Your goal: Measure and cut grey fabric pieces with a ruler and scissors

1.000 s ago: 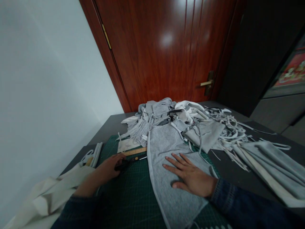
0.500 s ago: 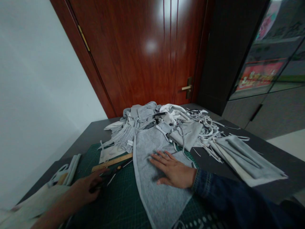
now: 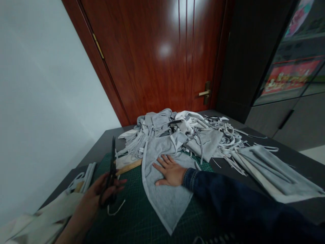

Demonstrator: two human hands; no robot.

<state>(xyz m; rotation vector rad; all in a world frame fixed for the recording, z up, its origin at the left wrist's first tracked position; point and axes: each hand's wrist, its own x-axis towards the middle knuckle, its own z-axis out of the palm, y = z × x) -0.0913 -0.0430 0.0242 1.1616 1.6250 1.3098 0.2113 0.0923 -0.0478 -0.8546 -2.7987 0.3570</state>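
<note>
Nearest, lower left: left hand (image 3: 92, 198), fingers curled round the black handles of scissors (image 3: 111, 177), which stand upright with blades pointing up. Loose white cord (image 3: 115, 210) lies just below the hand, on a green cutting mat (image 3: 132, 213). Beside the hand, at the lower left edge, is cream cloth (image 3: 43, 213).

Centre: right hand (image 3: 170, 171), in a dark blue sleeve (image 3: 223, 200), lies flat with fingers spread on grey terry cloth (image 3: 162, 189), which lies across the mat.

Middle: wooden ruler (image 3: 129, 166), partly under the cloth's edge. Behind it sits a heap of grey and white scraps (image 3: 162, 127), with folded grey fabric (image 3: 274, 173) to the right, all on a dark worktop (image 3: 114, 137).

Far: wooden door (image 3: 152, 57) with brass handle (image 3: 205, 93), upper centre; white wall (image 3: 45, 101), left; glass-fronted cabinet (image 3: 289, 67), upper right.
</note>
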